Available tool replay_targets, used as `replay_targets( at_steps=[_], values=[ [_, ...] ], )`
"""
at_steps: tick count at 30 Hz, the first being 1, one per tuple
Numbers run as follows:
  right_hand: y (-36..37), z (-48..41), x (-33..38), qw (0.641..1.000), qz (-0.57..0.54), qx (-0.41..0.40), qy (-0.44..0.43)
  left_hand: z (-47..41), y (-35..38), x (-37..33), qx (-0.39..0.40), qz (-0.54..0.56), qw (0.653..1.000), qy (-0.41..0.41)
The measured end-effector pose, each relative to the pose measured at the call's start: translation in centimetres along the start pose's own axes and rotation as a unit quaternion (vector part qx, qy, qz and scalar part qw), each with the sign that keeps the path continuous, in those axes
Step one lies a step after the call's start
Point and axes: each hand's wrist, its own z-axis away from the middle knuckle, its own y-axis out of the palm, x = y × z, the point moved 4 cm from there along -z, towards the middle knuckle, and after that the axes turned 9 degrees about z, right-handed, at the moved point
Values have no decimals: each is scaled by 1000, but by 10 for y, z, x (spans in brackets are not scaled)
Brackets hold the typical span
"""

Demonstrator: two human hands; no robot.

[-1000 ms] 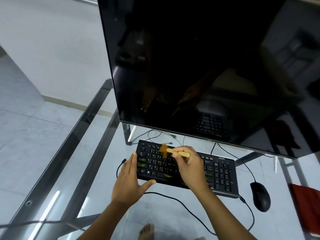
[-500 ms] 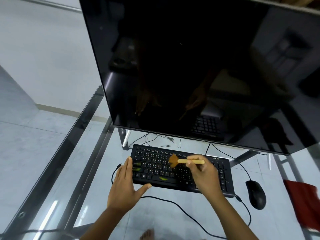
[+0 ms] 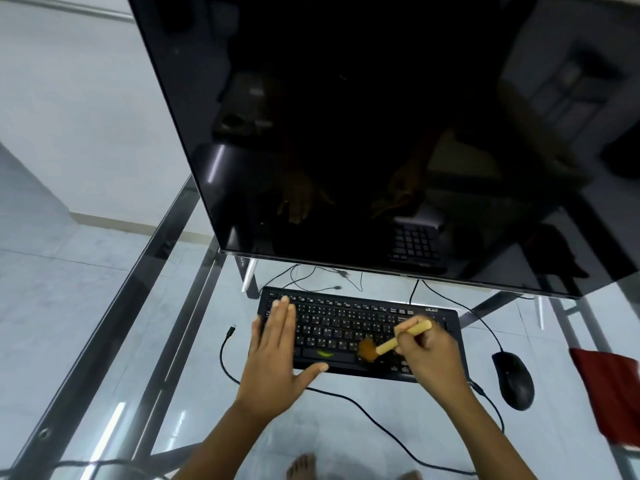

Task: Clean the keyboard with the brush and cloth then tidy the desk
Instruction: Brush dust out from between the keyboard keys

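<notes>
A black keyboard point(image 3: 346, 323) lies on the glass desk point(image 3: 180, 341) below the monitor. My right hand point(image 3: 429, 355) grips a small brush point(image 3: 391, 342) by its pale wooden handle; the brown bristles touch the keys near the space bar. A green scrap point(image 3: 325, 354) lies on the space bar. My left hand point(image 3: 277, 348) rests flat on the keyboard's left end, fingers straight, thumb spread along the front edge. A red cloth point(image 3: 613, 393) lies at the desk's right edge.
A large dark monitor point(image 3: 381, 133) towers over the keyboard's far side. A black mouse point(image 3: 513, 379) sits right of the keyboard, between it and the cloth. Cables point(image 3: 346, 400) run along the glass in front of and behind the keyboard. Bare feet point(image 3: 301, 465) show through the glass.
The brush has swept from the upper middle keys down and right to the bottom row. My left hand slid up onto the keyboard's left end. Two green scraps there are now hidden or gone.
</notes>
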Motion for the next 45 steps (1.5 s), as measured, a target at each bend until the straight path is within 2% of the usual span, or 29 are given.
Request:
replay_targets(
  at_steps=[2,3,6,7,9,10,12,13,14,15,17,18,21,22,25,26,28,29,30,31,32,33,36,37,39,40,41,43,45],
  values=[
    [8,2,3,997,29,70,-12,-12,6,-16,32,-9,999,29],
    [8,1,4,997,45,65,-19,-17,10,-24,51,-15,998,41],
    [-7,-8,8,994,55,-82,-43,-33,21,-40,96,-22,994,57],
    [-7,-13,8,996,23,-76,-37,-37,25,-44,108,-23,992,57],
    [2,-16,11,999,-29,18,-13,-43,30,-48,123,-25,991,55],
    [6,-17,11,999,-19,36,-17,-45,31,-49,126,-26,990,52],
    [-3,-22,10,998,19,-39,-45,-48,36,-51,134,-28,990,45],
    [-10,-25,8,994,22,-95,-49,-49,38,-52,136,-29,989,41],
    [-15,-27,6,992,6,-117,-48,-49,40,-52,141,-32,989,37],
    [-15,-29,3,994,-25,-100,-37,-49,42,-52,148,-36,988,34],
    [-6,-28,0,999,-47,1,-12,-48,45,-51,163,-50,985,27],
    [-7,-28,-2,1000,-23,5,-16,-47,46,-51,167,-59,984,25],
    [-31,-30,-13,992,18,-124,-12,-48,47,-53,167,-74,983,17],
    [-35,-31,-18,992,-4,-123,-8,-48,47,-54,165,-74,983,15],
    [-25,-28,-26,999,-45,11,13,-51,49,-60,176,-77,981,21],
    [-26,-27,-31,1000,-26,0,3,-53,50,-64,181,-77,980,26],
    [-44,-30,-40,993,9,-120,11,-56,53,-73,190,-72,978,36],
    [-53,-30,-46,987,-10,-161,22,-58,55,-77,193,-72,978,41],
    [-56,-30,-51,985,-42,-164,23,-59,57,-81,197,-71,977,45],
    [-55,-29,-54,989,-64,-131,30,-60,59,-84,201,-70,976,48],
    [-51,-28,-57,993,-67,-94,38,-61,61,-85,204,-69,975,51],
    [-52,-26,-61,993,-52,-93,50,-61,64,-87,208,-69,974,54],
    [-75,-22,-75,973,-15,-215,77,-60,70,-90,223,-74,971,51],
    [-78,-20,-80,972,-51,-215,79,-59,71,-91,227,-78,970,50],
    [-72,-15,-82,982,-105,-130,90,-58,71,-91,228,-87,968,50],
    [-69,-12,-83,986,-84,-105,97,-58,71,-90,226,-91,969,50],
    [-71,-10,-86,987,-47,-114,102,-58,71,-90,226,-95,968,51],
    [-86,-6,-88,973,12,-205,102,-57,72,-91,224,-102,968,51],
    [-90,-5,-88,976,-40,-196,88,-57,72,-92,225,-107,967,50]
  ],
)
